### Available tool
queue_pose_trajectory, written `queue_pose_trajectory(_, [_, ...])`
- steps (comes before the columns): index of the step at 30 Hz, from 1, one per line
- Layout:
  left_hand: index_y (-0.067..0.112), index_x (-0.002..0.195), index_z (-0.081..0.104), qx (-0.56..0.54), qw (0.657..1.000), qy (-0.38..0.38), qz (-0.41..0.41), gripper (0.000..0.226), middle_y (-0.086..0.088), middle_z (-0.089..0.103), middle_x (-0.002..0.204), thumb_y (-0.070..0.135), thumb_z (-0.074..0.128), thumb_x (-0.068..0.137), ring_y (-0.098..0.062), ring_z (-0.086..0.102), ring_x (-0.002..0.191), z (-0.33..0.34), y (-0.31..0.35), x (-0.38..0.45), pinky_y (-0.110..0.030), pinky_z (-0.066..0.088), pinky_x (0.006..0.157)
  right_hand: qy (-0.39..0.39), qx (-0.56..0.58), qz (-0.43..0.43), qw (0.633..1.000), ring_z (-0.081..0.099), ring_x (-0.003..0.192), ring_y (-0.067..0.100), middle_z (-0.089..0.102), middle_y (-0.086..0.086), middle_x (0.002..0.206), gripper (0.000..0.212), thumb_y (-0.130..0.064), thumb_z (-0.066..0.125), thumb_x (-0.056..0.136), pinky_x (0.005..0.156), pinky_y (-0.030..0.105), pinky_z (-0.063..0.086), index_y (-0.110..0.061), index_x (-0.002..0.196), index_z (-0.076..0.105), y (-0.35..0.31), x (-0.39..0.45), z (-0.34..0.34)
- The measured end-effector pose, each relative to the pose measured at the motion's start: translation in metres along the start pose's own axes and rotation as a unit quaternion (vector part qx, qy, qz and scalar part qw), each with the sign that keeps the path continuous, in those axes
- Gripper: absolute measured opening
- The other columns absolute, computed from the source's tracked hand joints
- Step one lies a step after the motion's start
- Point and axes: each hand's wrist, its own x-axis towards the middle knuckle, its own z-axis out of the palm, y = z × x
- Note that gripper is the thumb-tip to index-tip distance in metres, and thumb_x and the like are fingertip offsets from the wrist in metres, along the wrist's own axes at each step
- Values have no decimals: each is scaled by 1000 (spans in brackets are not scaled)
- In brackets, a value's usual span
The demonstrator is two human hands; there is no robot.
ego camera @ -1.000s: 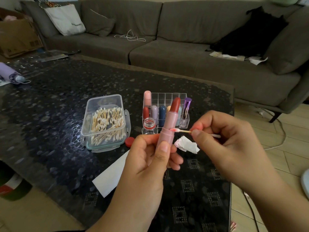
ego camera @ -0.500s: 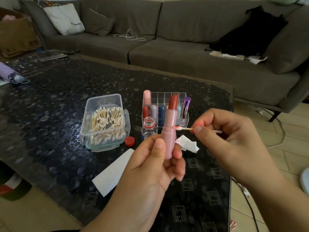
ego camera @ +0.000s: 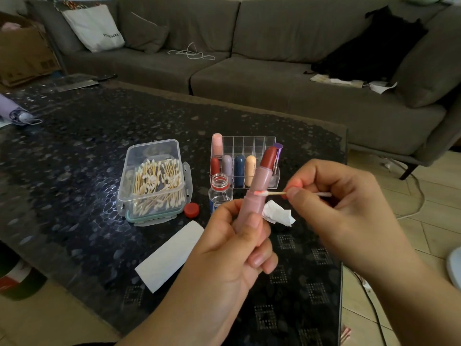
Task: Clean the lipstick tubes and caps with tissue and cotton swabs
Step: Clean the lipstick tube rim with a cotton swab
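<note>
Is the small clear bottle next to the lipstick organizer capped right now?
No, the small clear bottle stands with its mouth open, and a red cap lies on the table beside it.

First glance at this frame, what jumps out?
Front and centre, the left hand grips an uncapped pink lipstick upright, while the right hand pinches a cotton swab whose reddened tip touches the tube. Behind them on the dark table stand a clear box of swabs and a lipstick organiser.
</note>
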Motion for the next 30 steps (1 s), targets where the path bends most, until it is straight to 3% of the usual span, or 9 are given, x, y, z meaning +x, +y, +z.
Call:
queue_pose_trajectory(3, [10,88,59,-12,1000,-1,1,17,-2,42,58,16,56,73,-11,37,45,-1,3,-1,-22,40,45,6,17,2,1000,33,40,1,43,-7,44,15,-12,58,77,43,8,29,-11,62,59,1,0,-2])
queue_pose_trajectory(7, [12,70,66,-13,1000,-15,13,14,-4,50,62,19,55,75,-14,43,48,-2,1,1,-24,43,47,-3,17,1,1000,37,44,4,46,2,48,9,-16,60,78,45,10,32,-12,69,62,-1,-1,2])
queue_pose_trajectory(12, [3,83,65,-14,1000,-6,14,23,-9,56,66,21,54,76,-17,50,51,-4,0,3,-25,45,49,-9,-7,-4,1000,40,44,3,51,-3,49,10,-18,61,78,45,9,34,-14,69,62,-1,-1,5])
queue_pose_trajectory(22, [8,77,73,-5,1000,-18,5,28,-9,57,67,24,51,77,-17,53,55,-3,0,2,-26,47,50,-25,2,-11,1000,44,44,-1,54,-8,49,17,-14,63,83,46,7,34,-15,67,62,-1,-2,4])
queue_pose_trajectory(30, [3,78,74,-65,998,3,-14,30,-7,49,61,25,53,75,-12,42,47,-4,-1,4,-24,44,46,-13,-18,5,1000,39,43,1,50,-3,48,11,-18,61,78,44,8,32,-16,67,63,2,-1,-1])
